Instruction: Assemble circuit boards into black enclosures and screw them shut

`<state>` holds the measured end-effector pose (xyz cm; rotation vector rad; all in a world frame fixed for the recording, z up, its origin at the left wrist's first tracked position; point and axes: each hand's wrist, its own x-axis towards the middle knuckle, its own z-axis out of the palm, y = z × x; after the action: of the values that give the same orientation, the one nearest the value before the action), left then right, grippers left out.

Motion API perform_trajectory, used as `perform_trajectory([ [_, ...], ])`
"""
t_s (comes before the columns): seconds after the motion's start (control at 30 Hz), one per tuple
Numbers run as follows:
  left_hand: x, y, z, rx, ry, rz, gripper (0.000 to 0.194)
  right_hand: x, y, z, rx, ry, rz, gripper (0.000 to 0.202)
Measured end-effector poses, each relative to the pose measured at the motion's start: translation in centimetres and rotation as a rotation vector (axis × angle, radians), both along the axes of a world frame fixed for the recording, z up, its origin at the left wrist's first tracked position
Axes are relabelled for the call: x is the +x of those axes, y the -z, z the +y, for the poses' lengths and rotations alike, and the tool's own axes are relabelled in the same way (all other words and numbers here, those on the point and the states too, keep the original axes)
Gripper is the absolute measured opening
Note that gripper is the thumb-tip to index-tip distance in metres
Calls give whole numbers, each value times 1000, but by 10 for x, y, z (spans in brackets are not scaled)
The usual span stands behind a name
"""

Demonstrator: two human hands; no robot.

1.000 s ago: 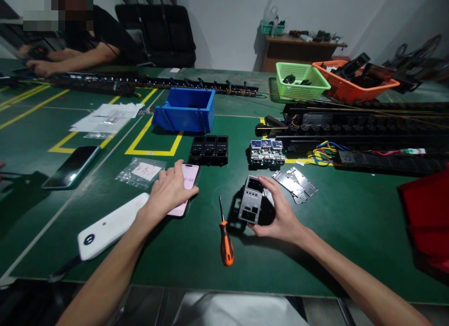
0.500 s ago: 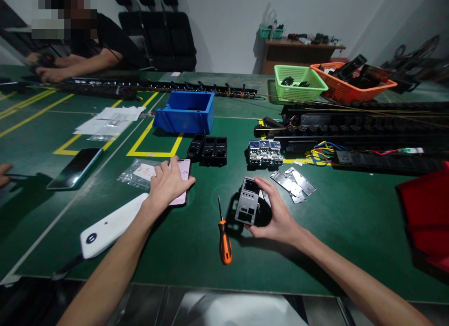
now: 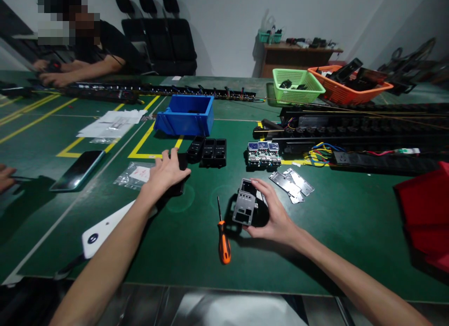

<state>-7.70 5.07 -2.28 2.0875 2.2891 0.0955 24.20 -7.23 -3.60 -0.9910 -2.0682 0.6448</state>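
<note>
Containers: toward the back of the table we see a blue bin (image 3: 184, 124) with a dark item inside that we cannot identify; a green basket (image 3: 298, 97) holding small black parts; and, just beside it, an orange basket (image 3: 354, 94) heaped with larger black pieces.

Grip: the right hand (image 3: 274, 214) is partly closed, thumb below and fingers above, around a grey housing (image 3: 244, 207). The left hand (image 3: 167, 172) lies over a dark-screened phone (image 3: 182, 163), fingers parted; we cannot tell whether it grips the phone or only touches it.

Position: the housing sits tilted between the right thumb and fingers, its cut-out face turned toward us. To its left lies an orange-handled screwdriver (image 3: 224, 242); behind it stand circuit boards (image 3: 263, 156), with metal plates (image 3: 288, 184) near the right fingers.
</note>
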Motion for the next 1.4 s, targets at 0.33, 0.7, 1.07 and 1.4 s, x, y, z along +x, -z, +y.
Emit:
perform_trajectory([
  [0.33, 15, 6, 15, 277, 379, -39, 40, 0, 2, 3, 18, -1, -17, 96],
  [0.7, 24, 6, -5, 366, 415, -172, 38, 0, 3, 2, 8, -1, -24, 97],
  [1.07, 112, -11, -111, -175, 540, -1212, 79, -2, 0, 8, 175, 8, -64, 99],
  [1.4, 105, -6, -88, -443, 113, -2071, 54, 7, -15, 17, 4, 63, -184, 112],
])
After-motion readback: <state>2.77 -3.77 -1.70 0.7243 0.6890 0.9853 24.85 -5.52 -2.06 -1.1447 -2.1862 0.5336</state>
